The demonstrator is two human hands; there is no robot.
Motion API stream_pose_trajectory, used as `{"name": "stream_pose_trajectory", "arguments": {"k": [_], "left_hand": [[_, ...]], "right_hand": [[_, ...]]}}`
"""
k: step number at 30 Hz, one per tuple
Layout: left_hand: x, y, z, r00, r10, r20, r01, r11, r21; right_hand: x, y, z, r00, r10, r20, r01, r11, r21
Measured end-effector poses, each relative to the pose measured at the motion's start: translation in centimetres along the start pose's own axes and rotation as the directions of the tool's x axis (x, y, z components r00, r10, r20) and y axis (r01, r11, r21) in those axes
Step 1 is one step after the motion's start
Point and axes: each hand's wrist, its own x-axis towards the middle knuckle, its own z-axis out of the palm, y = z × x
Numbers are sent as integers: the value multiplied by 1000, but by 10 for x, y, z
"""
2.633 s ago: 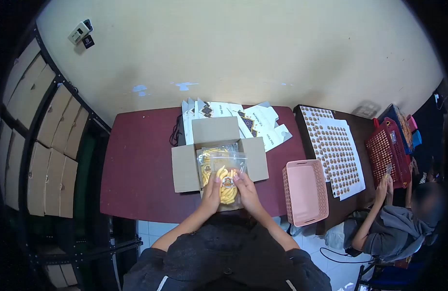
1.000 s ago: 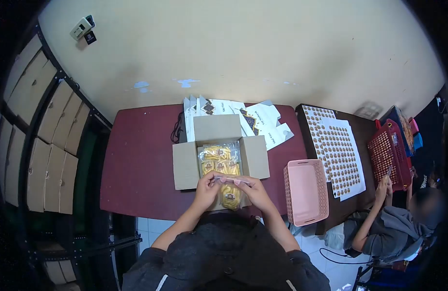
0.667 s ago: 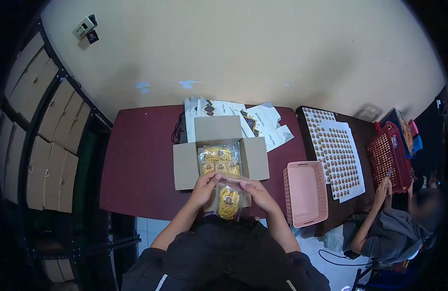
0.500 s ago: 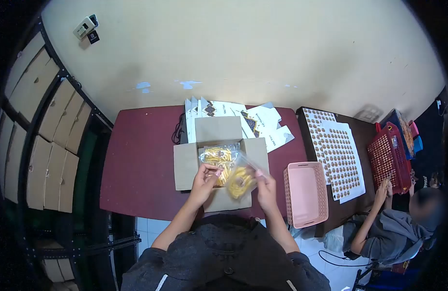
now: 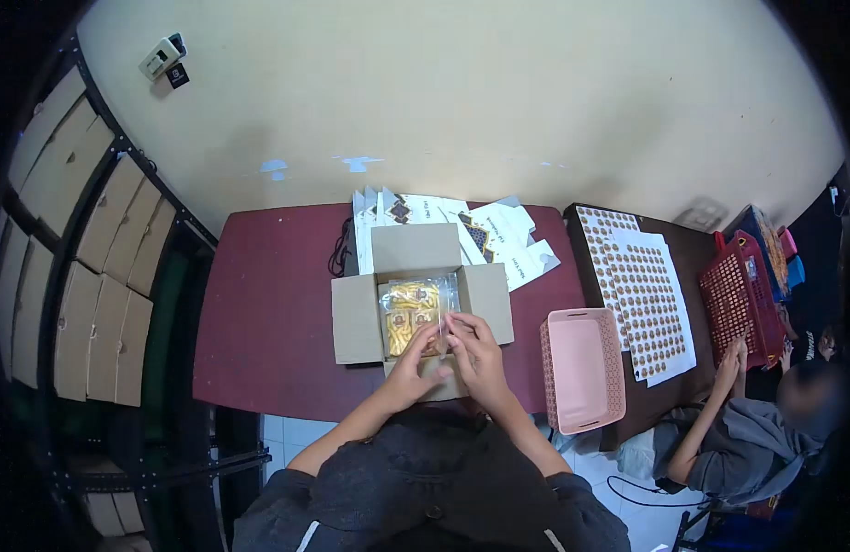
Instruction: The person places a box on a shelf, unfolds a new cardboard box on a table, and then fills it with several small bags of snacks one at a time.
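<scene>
An open cardboard box [image 5: 357,321] stands on the dark red table, its flaps folded out. Inside lie clear packets of yellow snacks [image 5: 410,307] with round labels. Over the box's near right part, my right hand [image 5: 477,351] has its fingers pinched on a clear packet [image 5: 445,317], seen nearly edge-on. My left hand [image 5: 408,374] is close beside it at the near side, fingers reaching over the packets in the box; its fingertips are partly hidden, so what they hold cannot be made out.
Printed white cartons [image 5: 503,235] lie behind the box. To the right are an empty pink basket [image 5: 583,368], sheets of round stickers [image 5: 653,308] and a red basket [image 5: 733,294]. A person [image 5: 747,442] sits at the far right. Shelves with cardboard boxes [image 5: 103,331] stand left.
My right hand has moved left with the packet, which has turned from flat to nearly edge-on over the box. My left hand has shifted slightly right and nearer to me.
</scene>
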Motion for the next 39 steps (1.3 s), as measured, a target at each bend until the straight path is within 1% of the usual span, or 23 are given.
{"name": "stream_pose_trajectory", "arguments": {"k": [2, 4, 5, 6, 8, 9, 10, 12, 14, 16, 18, 22, 23, 24, 25, 26, 29, 31, 33, 35, 37, 38, 39], "left_hand": [[5, 5, 2, 995, 95, 4, -92, 955, 282], [7, 11, 6, 988, 137, -65, -112, 949, 294], [6, 12, 6, 992, 88, -90, -56, 949, 310], [4, 12, 6, 993, 37, -115, 2, 946, 324], [3, 3, 6, 979, 111, -169, -56, 952, 302], [0, 3, 3, 985, 17, -171, 23, 973, 230], [-1, 3, 1, 983, -77, -167, 104, 982, 158], [-1, 5, 2, 980, -9, -198, 50, 977, 207], [1, 9, 3, 973, -78, -217, 114, 981, 158], [2, 12, 1, 971, -105, -214, 154, 962, 227], [4, 15, -1, 977, -100, -188, 123, 986, 112], [2, 30, -14, 990, -139, -22, 141, 976, 165], [3, 27, -22, 982, -157, 105, 131, 966, 223], [2, 23, -27, 982, -158, 106, 132, 966, 222], [1, 18, -32, 959, -209, 191, 158, 955, 249], [0, 17, -34, 927, -260, 271, 183, 943, 278], [-1, 16, -34, 914, -282, 291, 203, 940, 275], [0, 18, -34, 914, -279, 294, 216, 949, 230], [3, 24, -34, 893, -275, 355, 154, 930, 333], [4, 22, -36, 887, -253, 385, 126, 937, 326], [4, 19, -38, 882, -232, 411, 100, 943, 318], [5, 17, -39, 890, -201, 409, 59, 941, 334], [6, 17, -40, 897, -169, 408, 18, 936, 350]], "right_hand": [[3, 1, -1, 999, -6, -37, 6, 1000, 3], [2, 7, -3, 991, 122, -51, -112, 979, 170], [6, 4, -5, 995, 75, -59, -71, 995, 63], [8, -2, -4, 995, 78, -59, -75, 995, 64], [10, -17, 0, 930, 85, -357, -145, 979, -145], [5, -2, -4, 954, 180, -241, -188, 982, -10], [2, 8, -7, 954, 182, -239, -189, 982, -9], [2, 13, -11, 968, 238, 81, -248, 955, 161], [2, 11, -13, 957, 274, 100, -290, 930, 225], [5, 10, -15, 947, 289, 141, -317, 909, 271], [6, 14, -20, 960, 235, 155, -264, 942, 208], [4, 10, -33, 885, 332, 325, -412, 884, 221], [2, 16, -34, 851, 294, 434, -404, 896, 184], [0, 20, -39, 803, 257, 537, -391, 908, 150], [1, 22, -50, 626, 446, 640, -462, 873, -156], [-1, 26, -51, 624, 446, 642, -462, 873, -156], [-8, 32, -50, 596, 458, 660, -496, 856, -147], [-5, 22, -51, 650, 416, 636, -496, 866, -59], [-10, 37, -52, 659, 423, 622, -474, 876, -93], [-8, 35, -54, 668, 429, 608, -451, 883, -128], [3, 16, -60, 563, 532, 633, -510, 826, -240], [1, 21, -61, 563, 530, 634, -507, 827, -241], [-5, 32, -62, 638, 501, 585, -510, 844, -165]]}}
